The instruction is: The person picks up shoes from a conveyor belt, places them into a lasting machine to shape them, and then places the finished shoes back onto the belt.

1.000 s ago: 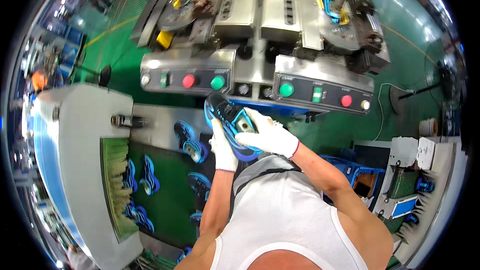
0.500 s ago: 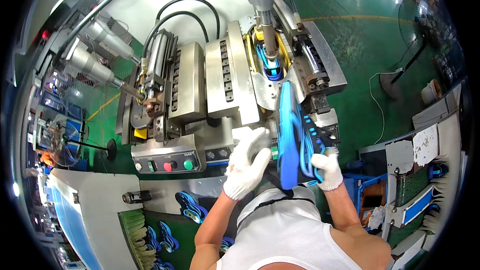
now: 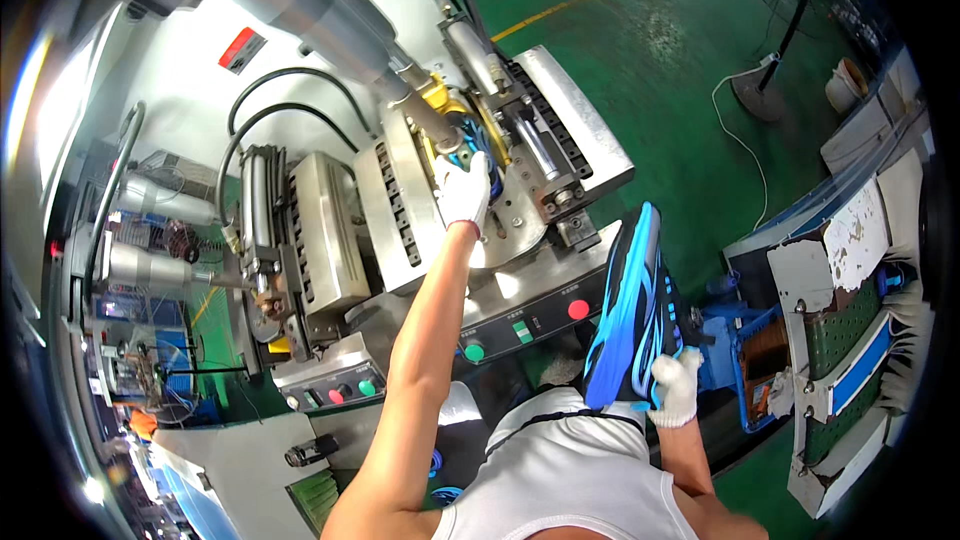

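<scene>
In the machine's right-hand station sits a blue and black sports shoe [image 3: 483, 145], partly hidden under a metal press rod. My left hand [image 3: 464, 194], in a white knit glove, reaches up to its near end, thumb on one side and fingers on the other, closed on it. The hand covers the contact itself. My right hand [image 3: 678, 387], gloved too, grips a second blue and black sports shoe [image 3: 632, 315] by its lower end. That shoe stands on end in front of the machine's right side, its blue sole side facing left.
The control panel [image 3: 535, 325] with green and red buttons runs along the machine's front. An unused-looking left station [image 3: 330, 230] stands beside the working one. At right are a brush-edged rack [image 3: 840, 340] and a blue crate [image 3: 745, 355]. A standing fan [image 3: 765, 90] is farther off.
My left hand has moved from in front of the machine up to the shoe in the station. My right hand has kept its shoe, now farther right in view. The whole view has turned.
</scene>
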Available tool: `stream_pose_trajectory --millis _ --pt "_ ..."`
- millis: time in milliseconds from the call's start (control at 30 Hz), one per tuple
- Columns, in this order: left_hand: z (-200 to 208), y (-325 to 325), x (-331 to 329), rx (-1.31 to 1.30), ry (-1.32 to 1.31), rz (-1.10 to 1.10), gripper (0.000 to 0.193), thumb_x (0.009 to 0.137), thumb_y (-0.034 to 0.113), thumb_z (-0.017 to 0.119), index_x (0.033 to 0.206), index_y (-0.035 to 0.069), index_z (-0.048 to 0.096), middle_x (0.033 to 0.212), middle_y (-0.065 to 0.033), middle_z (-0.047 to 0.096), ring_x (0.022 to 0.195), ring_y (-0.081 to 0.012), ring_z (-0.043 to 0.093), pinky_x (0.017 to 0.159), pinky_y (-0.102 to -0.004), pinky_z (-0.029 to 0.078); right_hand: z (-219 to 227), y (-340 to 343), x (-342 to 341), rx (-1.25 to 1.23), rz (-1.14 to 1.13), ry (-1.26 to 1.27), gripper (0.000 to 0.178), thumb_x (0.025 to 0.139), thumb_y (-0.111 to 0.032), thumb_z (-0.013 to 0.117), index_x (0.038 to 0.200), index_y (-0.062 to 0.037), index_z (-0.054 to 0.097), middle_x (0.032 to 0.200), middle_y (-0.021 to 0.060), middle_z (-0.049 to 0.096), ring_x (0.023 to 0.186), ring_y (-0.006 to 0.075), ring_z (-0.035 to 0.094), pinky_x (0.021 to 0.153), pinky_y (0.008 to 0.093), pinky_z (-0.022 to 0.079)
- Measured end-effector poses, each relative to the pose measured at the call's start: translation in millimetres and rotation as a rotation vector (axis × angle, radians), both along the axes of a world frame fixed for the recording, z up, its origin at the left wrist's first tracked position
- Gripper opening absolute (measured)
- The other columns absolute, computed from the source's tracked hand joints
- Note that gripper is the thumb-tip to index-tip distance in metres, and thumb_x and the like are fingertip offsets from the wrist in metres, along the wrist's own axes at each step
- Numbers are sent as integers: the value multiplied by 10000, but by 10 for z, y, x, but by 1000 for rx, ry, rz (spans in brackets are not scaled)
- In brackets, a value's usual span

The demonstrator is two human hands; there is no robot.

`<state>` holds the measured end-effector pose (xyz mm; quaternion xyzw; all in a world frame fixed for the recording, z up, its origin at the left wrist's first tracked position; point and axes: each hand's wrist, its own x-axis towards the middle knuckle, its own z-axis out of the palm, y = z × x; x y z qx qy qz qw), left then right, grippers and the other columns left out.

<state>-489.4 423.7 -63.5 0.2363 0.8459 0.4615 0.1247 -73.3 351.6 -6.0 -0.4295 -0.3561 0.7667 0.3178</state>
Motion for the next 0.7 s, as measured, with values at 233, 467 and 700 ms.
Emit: stream_pose_trajectory --millis 233,467,700 --pt "-951 199 -605 -185 370 82 561 894 180 666 1354 -35 428 1239 -356 607 1165 -450 635 1021 -502 480 -446 -296 426 63 -29 -168 379 747 -113 763 985 -120 468 900 -24 501 771 97 512 721 279 474" --pt "390 -666 -321 133 -228 17 490 948 248 699 1346 -13 581 1179 -140 696 1018 -226 673 893 -352 543 -396 124 -33 860 128 -309 224 820 -36 747 1037 -61 699 929 44 662 787 165 620 715 337 495" --pt "728 -2971 806 333 -405 -35 663 981 136 634 1569 -16 367 1372 -109 593 1229 -198 559 1057 -332 444 261 990 -2357 416 347 -64 307 826 -144 806 1063 19 701 932 52 721 793 124 668 716 324 568"
